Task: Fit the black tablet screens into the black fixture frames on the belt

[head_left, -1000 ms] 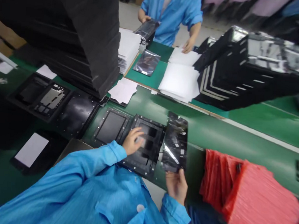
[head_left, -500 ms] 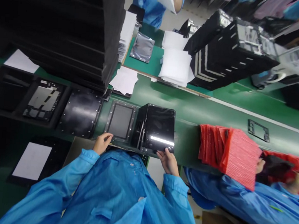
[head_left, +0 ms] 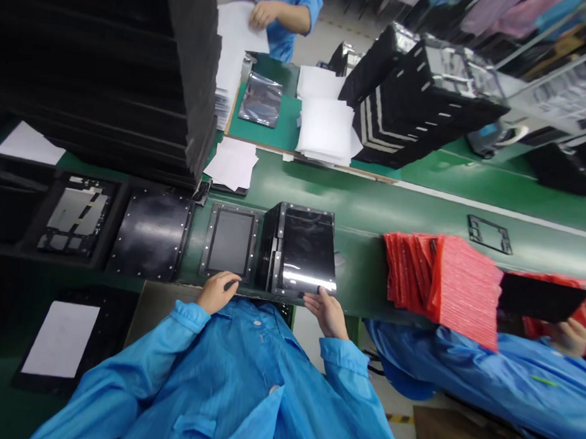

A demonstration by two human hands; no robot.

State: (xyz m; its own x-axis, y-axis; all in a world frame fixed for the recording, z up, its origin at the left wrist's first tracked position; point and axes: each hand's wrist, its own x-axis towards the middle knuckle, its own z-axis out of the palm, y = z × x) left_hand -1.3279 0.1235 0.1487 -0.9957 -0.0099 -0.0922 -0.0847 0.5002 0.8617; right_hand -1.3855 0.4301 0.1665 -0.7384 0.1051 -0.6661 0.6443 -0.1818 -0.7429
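Observation:
In the head view, my right hand (head_left: pixel 327 312) grips the lower edge of a glossy black panel (head_left: pixel 308 247), thumb on its face. This panel lies at the front of a leaning stack of similar dark panels (head_left: pixel 267 248). My left hand (head_left: pixel 218 292) is loosely curled, with a gap between thumb and finger and nothing visible in it. It is at the lower edge of a framed grey-screened panel (head_left: pixel 231 241) lying flat on the green table (head_left: pixel 367 224); whether it touches is unclear.
Left are a studded black plate (head_left: pixel 150 234), a tray with an opened tablet-like part (head_left: pixel 77 216) and a tall black stack (head_left: pixel 196 88). White sheets (head_left: pixel 233 163) lie behind. Right, a co-worker's hand (head_left: pixel 571 339) holds a dark panel beside red bubble-wrap pouches (head_left: pixel 467 290).
My left hand has shifted slightly right and its pinch has loosened. My right hand stays at the glossy panel's lower edge. The co-worker at right has raised a dark panel.

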